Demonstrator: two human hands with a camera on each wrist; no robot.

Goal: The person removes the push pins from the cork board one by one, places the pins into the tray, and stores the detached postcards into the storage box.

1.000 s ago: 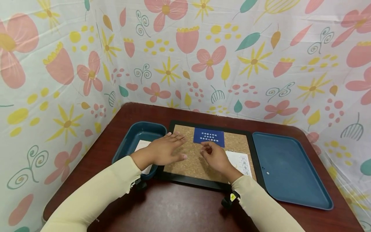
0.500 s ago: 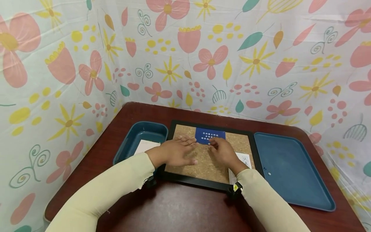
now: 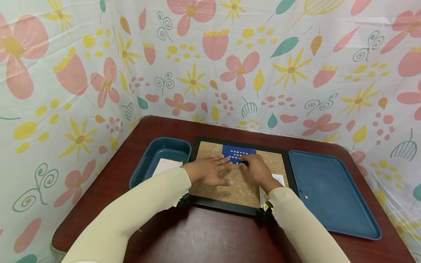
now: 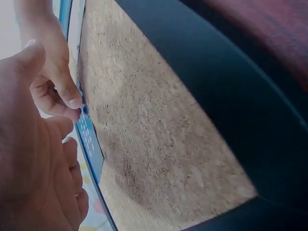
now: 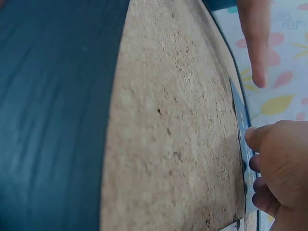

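On the cork board [image 3: 217, 193] with a black frame lies a dark blue card [image 3: 230, 150] with white lettering. My left hand [image 3: 210, 171] is spread flat over the board, its fingertips at the card's lower left edge. At the card's lower edge, my right hand [image 3: 258, 170] has thumb and fingers curled, pinching a small thing that looks like a thumbtack; the fingertips mostly hide it. The left wrist view has the right hand [image 4: 55, 82] at the card [image 4: 91, 144]. Partly under the right wrist is a white card [image 3: 279, 178] with characters.
A deep blue tray [image 3: 139, 171] stands left of the board, with a white card [image 3: 166, 166] in it. To the right lies a shallow blue tray [image 3: 338, 204] with a small white tack [image 3: 306, 197] and a dark one beside it. A patterned curtain [image 3: 197, 54] surrounds the table.
My left hand has moved right, from near the deep tray to the blue card's edge. The right hand has moved slightly right and up, onto the card's lower edge, its fingers curling more.
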